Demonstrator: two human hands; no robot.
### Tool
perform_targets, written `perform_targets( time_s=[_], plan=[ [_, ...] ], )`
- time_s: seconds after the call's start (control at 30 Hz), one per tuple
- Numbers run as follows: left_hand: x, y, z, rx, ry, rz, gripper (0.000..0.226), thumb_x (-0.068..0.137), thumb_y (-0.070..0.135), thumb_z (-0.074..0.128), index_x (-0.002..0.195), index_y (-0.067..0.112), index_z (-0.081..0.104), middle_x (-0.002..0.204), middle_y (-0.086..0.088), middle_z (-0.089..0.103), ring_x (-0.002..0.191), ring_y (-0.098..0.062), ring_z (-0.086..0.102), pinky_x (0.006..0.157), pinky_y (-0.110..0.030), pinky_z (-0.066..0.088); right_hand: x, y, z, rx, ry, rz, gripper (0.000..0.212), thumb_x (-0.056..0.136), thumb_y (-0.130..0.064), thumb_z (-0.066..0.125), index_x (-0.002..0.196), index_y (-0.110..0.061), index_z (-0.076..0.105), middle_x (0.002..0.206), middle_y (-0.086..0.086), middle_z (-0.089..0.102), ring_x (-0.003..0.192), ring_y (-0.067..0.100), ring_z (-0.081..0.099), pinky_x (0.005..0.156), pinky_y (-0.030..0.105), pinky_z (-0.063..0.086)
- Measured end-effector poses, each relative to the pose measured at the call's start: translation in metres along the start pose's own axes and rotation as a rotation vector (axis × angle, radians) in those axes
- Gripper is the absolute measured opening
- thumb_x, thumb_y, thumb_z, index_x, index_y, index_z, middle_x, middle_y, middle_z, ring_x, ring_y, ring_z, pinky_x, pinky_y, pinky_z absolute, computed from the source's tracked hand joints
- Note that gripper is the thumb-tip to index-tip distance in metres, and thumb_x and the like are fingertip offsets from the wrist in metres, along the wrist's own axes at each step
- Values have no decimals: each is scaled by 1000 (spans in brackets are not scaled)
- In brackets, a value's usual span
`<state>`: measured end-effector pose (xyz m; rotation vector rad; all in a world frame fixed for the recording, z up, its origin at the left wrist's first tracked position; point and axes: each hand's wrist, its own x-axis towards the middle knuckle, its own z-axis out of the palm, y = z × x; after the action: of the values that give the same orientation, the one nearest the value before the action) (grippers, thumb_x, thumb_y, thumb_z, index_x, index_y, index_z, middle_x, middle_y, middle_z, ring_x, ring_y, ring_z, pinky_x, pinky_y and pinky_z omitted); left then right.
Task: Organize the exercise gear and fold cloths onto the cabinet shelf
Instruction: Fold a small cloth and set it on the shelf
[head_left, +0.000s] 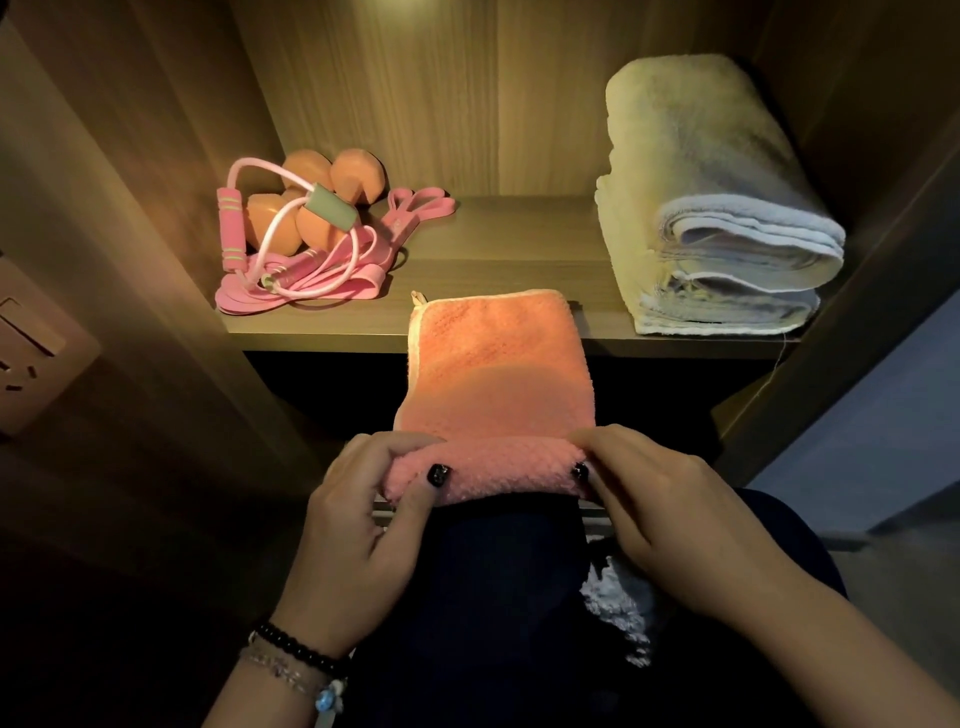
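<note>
Left hand (358, 514): fingers curled over the near left corner of the pink cloth (493, 374), thumb pressed on the rolled edge from the front — a firm pinch, dark-polished nail showing.
Right hand (670, 514): the same hold on the near right corner, thumb and fingertips closed on the fold, knuckles raised.
Pink cloth: small and fleecy with a pale trim; its near edge is rolled back on itself between the two hands, its far end lies flat on the front of the shelf (519, 234), and the middle spans the gap past the shelf lip. A little loop tag sticks up at the far left corner.
Wrist: beaded bracelets (296, 660) on the left one, a dark strand, a clear strand and a blue charm.
Lap: dark clothing below the hands, with something white and fluffy (618, 597) just under the right forearm — I cannot tell what it is.
Folded towel (711, 208): cream, thick, stacked in layers at the right end of the shelf, well apart from the pink cloth.
Exercise gear: at the left back of the shelf, orange dumbbells (322, 197) piled together, a pink tube exerciser (244, 228) with foam grips draped over them, pink resistance bands (410, 208) spread underneath and toward the middle.
Cabinet: wood-grain walls, lit warmly from above.
Wall socket (31, 343): on the wall at far left, in shadow.
</note>
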<state>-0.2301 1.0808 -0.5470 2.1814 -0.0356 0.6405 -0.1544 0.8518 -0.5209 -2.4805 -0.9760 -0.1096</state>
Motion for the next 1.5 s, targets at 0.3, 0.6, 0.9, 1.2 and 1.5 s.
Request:
perform_targets(
  time_s=[0.3,0.6,0.9,1.2,1.5],
  plan=[
    [10,-4,15,-98,96,-298,27,75,57,59,91,36,59,93,17,64,74,-17,58,51,-22,45,31,4,-9,67,-140,166,32,93,-46,41,82,-21,60,73,-6,61,70,11,58,67,42,49],
    [24,-2,19,67,138,-317,17,75,32,70,84,37,56,96,15,55,89,2,54,72,-9,42,26,-4,16,-48,310,-82,16,80,-5,72,95,-8,71,95,4,66,69,23,65,50,37,54],
    [15,7,19,262,19,179,31,82,14,53,103,18,75,98,6,64,95,-13,58,81,-37,47,4,7,17,-2,201,-159,41,76,-18,65,115,-9,68,110,2,63,73,13,64,49,29,52],
    [9,6,19,197,-143,75,41,86,29,55,127,23,58,117,9,56,112,-11,49,96,-40,44,11,-4,10,-179,-3,-2,48,77,-25,64,124,-16,58,116,1,60,74,31,64,54,42,53],
    [-6,7,10,107,31,224,27,89,32,59,114,24,60,106,14,61,97,-11,59,78,-43,49,1,-14,-12,-69,23,-2,31,74,-34,55,104,-24,55,85,-7,60,64,22,57,57,40,49]
  ],
)
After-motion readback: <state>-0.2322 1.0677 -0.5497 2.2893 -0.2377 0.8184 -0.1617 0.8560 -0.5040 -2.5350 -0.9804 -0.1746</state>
